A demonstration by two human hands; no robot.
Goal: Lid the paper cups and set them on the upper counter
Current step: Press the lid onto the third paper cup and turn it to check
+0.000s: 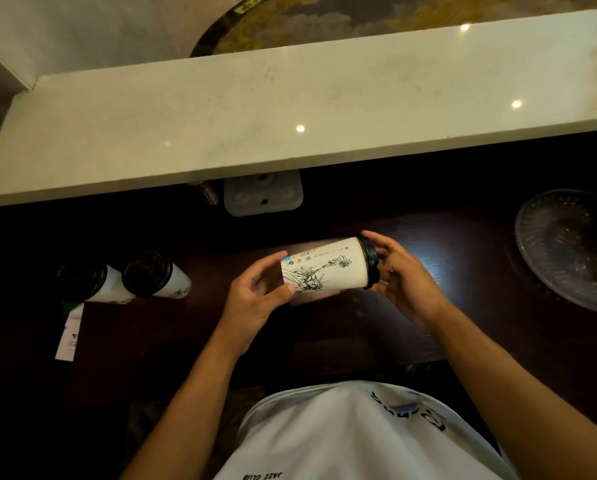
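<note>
While the pale stone upper bench runs bare of cups across the far side of both hands, none of the cups seen has yet been set up there, so that part of the task appears untouched. Below it, the dark wooden lower bench carries everything. A clear ribbed glass dish sits well to the right of the right hand, and a white moulded tray lies just beyond the hands, half under the upper bench's edge. The room is dim, with small ceiling lights mirrored on the stone.

Two lidded paper cups stand side by side well to the left of the left hand, black lids already on; judging from that, lidding is done for these and only the lifting up remains. A paper slip lies near them, toward the person.

Between the hands, a printed paper cup is held on its side above the lower bench. The left hand holds its base end, thumb and fingers curled around it. The right hand has its fingers curled around the black lid at the mouth end, a grip that looks like pressing it home. Whether the lid is fully seated cannot be told. This cup seems the last one to be lidded among those in view.
</note>
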